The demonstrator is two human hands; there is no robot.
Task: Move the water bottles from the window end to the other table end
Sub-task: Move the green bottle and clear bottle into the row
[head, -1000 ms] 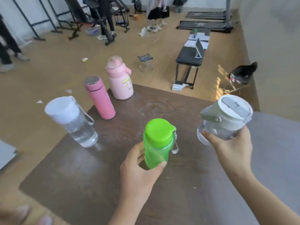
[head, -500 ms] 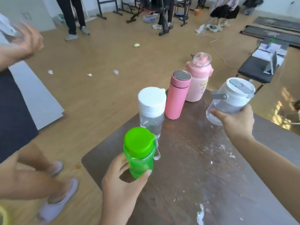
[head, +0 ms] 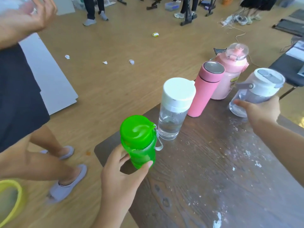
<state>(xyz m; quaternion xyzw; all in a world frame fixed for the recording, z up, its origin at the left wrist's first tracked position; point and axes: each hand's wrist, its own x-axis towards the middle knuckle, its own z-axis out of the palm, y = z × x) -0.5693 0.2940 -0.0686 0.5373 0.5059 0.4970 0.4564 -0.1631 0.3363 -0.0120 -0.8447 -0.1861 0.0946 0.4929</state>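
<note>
Dark scuffed wooden table (head: 213, 170) carries a clear white-capped bottle (head: 174, 111), pink steel-topped flask (head: 205, 89) and pale pink jug (head: 230, 74) in a row. Left hand (head: 121, 181) grips a green plastic bottle (head: 139, 143) at the near corner; right hand (head: 261, 111) clasps a clear grey-lidded bottle (head: 258, 91) beside the jug.

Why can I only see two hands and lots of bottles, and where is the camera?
The camera sits on a person's head and looks down, so you see only their arms. The left hand holds a green bottle. The right hand holds a clear bottle with a grey-white lid. On the dark wooden table stand three more: a clear bottle with a white cap, a slim pink flask and a fat pink bottle. Another person's legs stand beside the table.
</note>
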